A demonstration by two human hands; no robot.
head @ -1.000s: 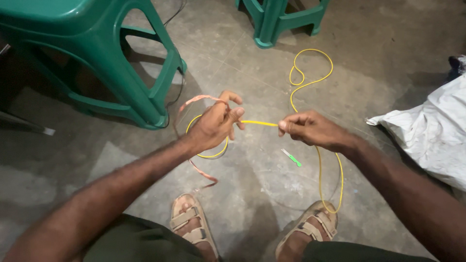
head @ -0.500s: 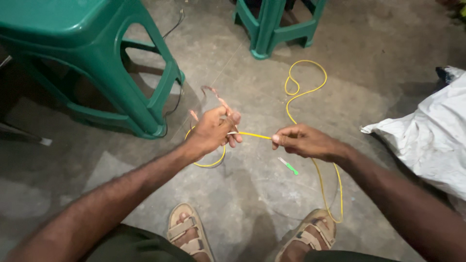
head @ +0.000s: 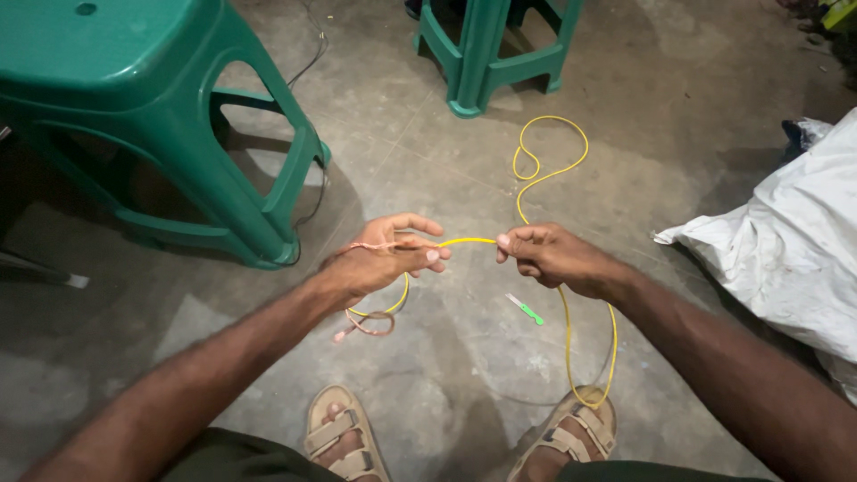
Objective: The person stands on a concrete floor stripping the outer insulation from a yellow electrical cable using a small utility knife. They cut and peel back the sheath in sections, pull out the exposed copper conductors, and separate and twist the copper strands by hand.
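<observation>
2 hands on 1 yellow cable (head: 571,330)
It is gripped by the left hand (head: 386,261) and right hand (head: 552,257), both closed, above the concrete floor (head: 464,393).

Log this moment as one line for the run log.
left hand: pinching yellow cable and pink wire | right hand: gripping yellow cable | green-handled tool: on concrete floor | green stool: left
</observation>
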